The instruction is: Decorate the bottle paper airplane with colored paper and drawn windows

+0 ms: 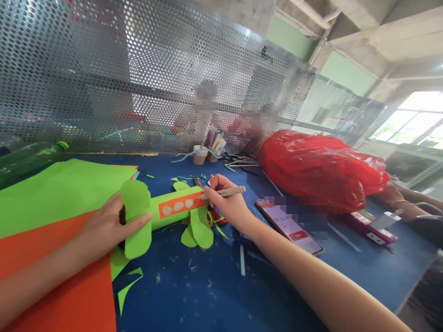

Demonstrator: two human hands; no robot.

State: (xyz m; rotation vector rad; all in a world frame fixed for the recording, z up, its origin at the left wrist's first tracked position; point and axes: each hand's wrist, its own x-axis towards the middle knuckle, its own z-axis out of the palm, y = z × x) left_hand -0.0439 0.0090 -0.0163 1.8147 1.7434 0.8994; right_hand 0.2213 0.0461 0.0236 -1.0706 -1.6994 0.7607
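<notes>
A green paper tube (158,223) lies slantwise above the blue table, with rounded green paper flaps (201,228) at both ends. Along its side runs an orange paper strip (176,212) bearing several pale ovals in a row. My left hand (110,221) grips the tube's left end, thumb over the big rounded flap and the other fingers partly hidden behind it. Between the fingers of my right hand (224,203) is a pale marker pen (231,190), its tip at the right end of the orange strip. Scissors (217,216) with red handles lie partly hidden behind the tube.
Green sheets (69,193) and an orange sheet (79,286) lie at left, near a green bottle (31,159). A phone (289,226) rests at right, before a red plastic bag (318,170). Cups (200,156) stand at the back. Another person's hand (389,196) is at far right.
</notes>
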